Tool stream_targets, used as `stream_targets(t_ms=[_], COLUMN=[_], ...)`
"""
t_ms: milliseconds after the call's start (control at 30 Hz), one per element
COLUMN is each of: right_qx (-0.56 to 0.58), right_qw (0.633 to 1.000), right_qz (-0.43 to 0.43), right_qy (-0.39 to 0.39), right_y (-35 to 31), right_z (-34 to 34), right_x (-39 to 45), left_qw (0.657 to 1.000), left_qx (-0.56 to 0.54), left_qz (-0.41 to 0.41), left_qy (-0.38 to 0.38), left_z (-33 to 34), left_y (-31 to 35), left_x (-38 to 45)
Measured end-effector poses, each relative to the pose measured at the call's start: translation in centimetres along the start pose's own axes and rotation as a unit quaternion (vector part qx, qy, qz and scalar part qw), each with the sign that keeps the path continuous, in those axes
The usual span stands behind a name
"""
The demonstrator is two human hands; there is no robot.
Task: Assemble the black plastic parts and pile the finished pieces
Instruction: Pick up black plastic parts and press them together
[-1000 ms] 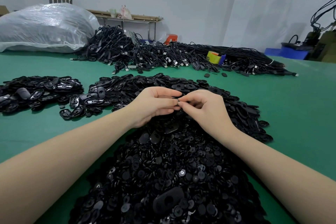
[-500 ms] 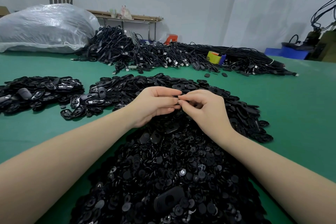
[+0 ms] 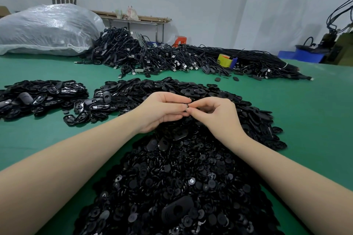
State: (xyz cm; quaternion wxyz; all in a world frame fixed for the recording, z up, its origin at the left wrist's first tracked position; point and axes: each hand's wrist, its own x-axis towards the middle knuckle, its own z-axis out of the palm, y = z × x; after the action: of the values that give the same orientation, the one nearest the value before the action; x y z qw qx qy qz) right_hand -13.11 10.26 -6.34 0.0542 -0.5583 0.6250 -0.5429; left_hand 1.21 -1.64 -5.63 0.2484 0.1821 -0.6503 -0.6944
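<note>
The fitting step appears to be in hand. Both hands meet above the heaps on the green bench [image 3: 305, 120]. The left hand [image 3: 162, 112] has its fingers [image 3: 177, 99] curled inward toward the thumb, and the right hand [image 3: 215, 114] brings thumb and forefinger together at the same spot. Between the fingertips of the two hands sits a small black part [image 3: 187, 105], pinched from both sides; it is too small and too covered to tell whether it is one piece or two being pressed together.

Directly below the hands lies the near heap of small round black pieces [image 3: 172, 187], with a few larger oval shells on top of it. Beyond the hands spreads a heap of oval black shells [image 3: 191, 89]. Well apart to the left is a separate pile of oval pieces [image 3: 42, 93], some lying open side up; whether these are the finished ones cannot be told for certain, though that seems likely.

By my judgement, the next move calls for seating the small part fully with a firm squeeze, then carrying the piece leftward to the separate pile and taking fresh parts from the near heap.
</note>
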Motion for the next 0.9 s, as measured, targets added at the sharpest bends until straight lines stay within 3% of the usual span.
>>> stream_targets(t_ms=[200, 900], right_qx=[-0.094, -0.083], right_qw=[0.993, 0.991], right_qz=[-0.072, -0.096], right_qy=[0.016, 0.034], right_y=[0.03, 0.25], right_z=[0.39, 0.2], right_x=[-0.19, -0.15], left_qw=[1.0, 1.0], left_qx=[-0.012, -0.014], left_qz=[-0.001, 0.0], left_qy=[0.009, 0.015], left_z=[0.1, 0.19], left_y=[0.02, 0.07], left_x=[0.04, 0.01])
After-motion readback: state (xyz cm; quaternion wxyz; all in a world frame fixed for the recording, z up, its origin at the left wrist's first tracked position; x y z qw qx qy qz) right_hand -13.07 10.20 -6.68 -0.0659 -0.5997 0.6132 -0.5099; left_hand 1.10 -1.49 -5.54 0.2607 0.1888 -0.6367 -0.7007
